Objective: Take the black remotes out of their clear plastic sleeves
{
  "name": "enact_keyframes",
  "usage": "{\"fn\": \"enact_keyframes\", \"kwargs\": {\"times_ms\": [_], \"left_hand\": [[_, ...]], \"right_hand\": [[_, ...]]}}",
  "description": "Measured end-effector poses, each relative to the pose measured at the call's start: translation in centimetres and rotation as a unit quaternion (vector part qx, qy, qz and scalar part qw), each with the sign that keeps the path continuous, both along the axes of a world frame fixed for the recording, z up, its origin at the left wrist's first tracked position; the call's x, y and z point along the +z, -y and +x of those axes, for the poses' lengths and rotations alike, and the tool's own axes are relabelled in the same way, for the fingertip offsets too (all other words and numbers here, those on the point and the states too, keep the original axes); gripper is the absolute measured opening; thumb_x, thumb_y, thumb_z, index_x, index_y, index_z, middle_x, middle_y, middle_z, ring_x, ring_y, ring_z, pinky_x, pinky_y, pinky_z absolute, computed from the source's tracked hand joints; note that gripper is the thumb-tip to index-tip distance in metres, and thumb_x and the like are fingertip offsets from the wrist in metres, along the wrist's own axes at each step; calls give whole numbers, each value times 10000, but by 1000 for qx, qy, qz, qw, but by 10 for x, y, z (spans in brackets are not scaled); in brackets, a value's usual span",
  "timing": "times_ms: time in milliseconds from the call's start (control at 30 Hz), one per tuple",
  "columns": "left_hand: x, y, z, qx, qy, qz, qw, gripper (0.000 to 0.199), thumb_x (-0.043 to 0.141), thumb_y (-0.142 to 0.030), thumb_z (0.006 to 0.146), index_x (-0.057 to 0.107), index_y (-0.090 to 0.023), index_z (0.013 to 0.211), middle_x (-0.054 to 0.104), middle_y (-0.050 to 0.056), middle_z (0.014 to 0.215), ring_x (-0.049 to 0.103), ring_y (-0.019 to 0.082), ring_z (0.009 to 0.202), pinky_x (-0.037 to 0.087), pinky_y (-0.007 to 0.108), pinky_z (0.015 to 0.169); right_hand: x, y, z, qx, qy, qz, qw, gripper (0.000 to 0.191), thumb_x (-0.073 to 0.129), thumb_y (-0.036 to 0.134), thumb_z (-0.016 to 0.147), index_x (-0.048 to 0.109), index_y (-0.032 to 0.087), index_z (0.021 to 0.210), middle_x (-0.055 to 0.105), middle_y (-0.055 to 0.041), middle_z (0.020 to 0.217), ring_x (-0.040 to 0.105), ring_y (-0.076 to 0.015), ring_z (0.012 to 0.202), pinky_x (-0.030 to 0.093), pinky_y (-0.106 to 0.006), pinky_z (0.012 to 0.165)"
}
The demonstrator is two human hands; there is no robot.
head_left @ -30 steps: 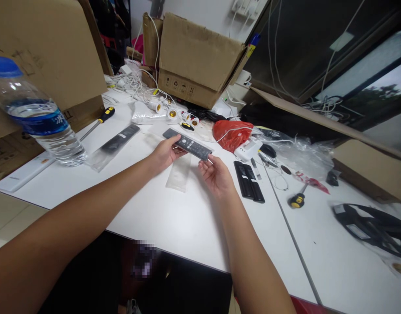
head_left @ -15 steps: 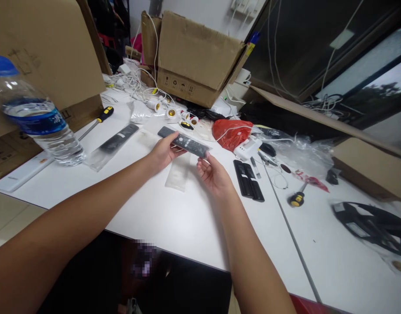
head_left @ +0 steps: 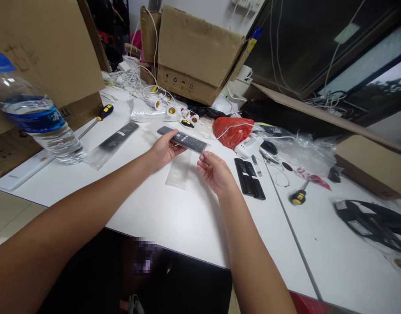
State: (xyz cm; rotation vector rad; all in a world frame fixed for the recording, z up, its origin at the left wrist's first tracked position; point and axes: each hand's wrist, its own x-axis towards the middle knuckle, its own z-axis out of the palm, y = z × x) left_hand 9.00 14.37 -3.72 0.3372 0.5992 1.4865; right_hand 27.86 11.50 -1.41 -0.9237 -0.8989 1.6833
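My left hand (head_left: pixel 165 150) grips a dark remote control (head_left: pixel 187 141) from its left side, thumb on top and fingers beneath. The remote is held above the table, buttons facing up, and a clear plastic sleeve (head_left: pixel 205 148) seems to cover it and stick out past its right end. At that end my right hand (head_left: pixel 215 170) pinches the sleeve's edge between thumb and finger. An empty clear sleeve (head_left: pixel 178 172) lies flat on the table below the hands. To the left rests another sleeved remote (head_left: pixel 117 141). Two black remotes (head_left: pixel 249 178) lie side by side to the right.
A water bottle (head_left: pixel 43 115) stands at left before a cardboard box (head_left: pixel 46 56). Screwdrivers (head_left: pixel 104 112) lie on both sides. Behind are an open carton (head_left: pixel 197 48), lamp sockets (head_left: pixel 170 110), a red bag (head_left: pixel 233 131) and a white power strip (head_left: pixel 248 146). A table seam (head_left: pixel 290 231) runs right.
Both hands keep hold in nearly the same place. My right hand has shifted very slightly at the remote's right end; the view has tilted a little.
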Motion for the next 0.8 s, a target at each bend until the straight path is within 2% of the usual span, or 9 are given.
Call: {"fn": "enact_keyframes", "kwargs": {"times_ms": [100,200,333,467,567,633,700,800], "left_hand": [[2,1,-1,-4,15,-5,1000,132,610,-199,1029,640,-144,913,705,62,845,698,185,765,610,353,892],[3,2,-3,-36,33,-14,999,198,570,-272,1048,674,-119,978,739,117,919,729,223,841,601,370,926],[2,3,-6,-82,43,-19,996,340,555,-371,1042,716,-74,1081,760,190,1009,749,287,954,591,382,952],[-3,4,-6,-109,40,-2,993,421,550,-430,1029,746,-65,1102,768,204,1032,744,323,1035,582,389,981],[-8,3,-5,-111,34,11,993,458,542,-464,1028,758,-64,1082,767,205,1028,746,314,1016,573,369,982],[-9,3,-5,-102,34,6,994,436,527,-446,1040,757,-75,1051,767,189,1001,747,291,961,578,359,962],[-8,2,-5,-78,35,-8,996,341,524,-359,1047,741,-104,984,763,152,941,738,250,876,588,345,927],[-3,0,-5,-25,16,-24,999,167,554,-179,994,679,-150,886,724,67,815,694,185,744,591,305,856]], "right_hand": [[1,2,-2,-5,-8,16,1000,145,832,199,830,706,127,838,711,-10,737,715,-104,615,632,-174,603],[1,3,-3,5,-17,19,1000,151,830,233,825,709,151,863,739,-8,774,744,-134,660,633,-207,574],[1,6,-6,32,-13,35,999,165,822,272,839,719,172,920,806,-42,937,777,-161,754,640,-227,581],[8,11,-7,62,-45,53,996,129,790,268,877,724,186,951,818,-48,1059,790,-165,843,651,-228,617],[14,14,-8,77,-79,71,991,139,805,264,863,710,203,943,808,-38,1134,790,-173,932,646,-218,621],[15,16,-8,83,-76,73,991,157,815,274,849,693,203,918,801,-44,1159,789,-183,945,642,-221,615],[16,16,-8,88,-61,57,993,167,811,265,828,683,196,909,806,-59,1126,793,-194,908,642,-237,613],[14,14,-5,90,-32,34,995,153,763,247,757,676,175,860,809,-81,943,780,-209,738,634,-276,585]]}}
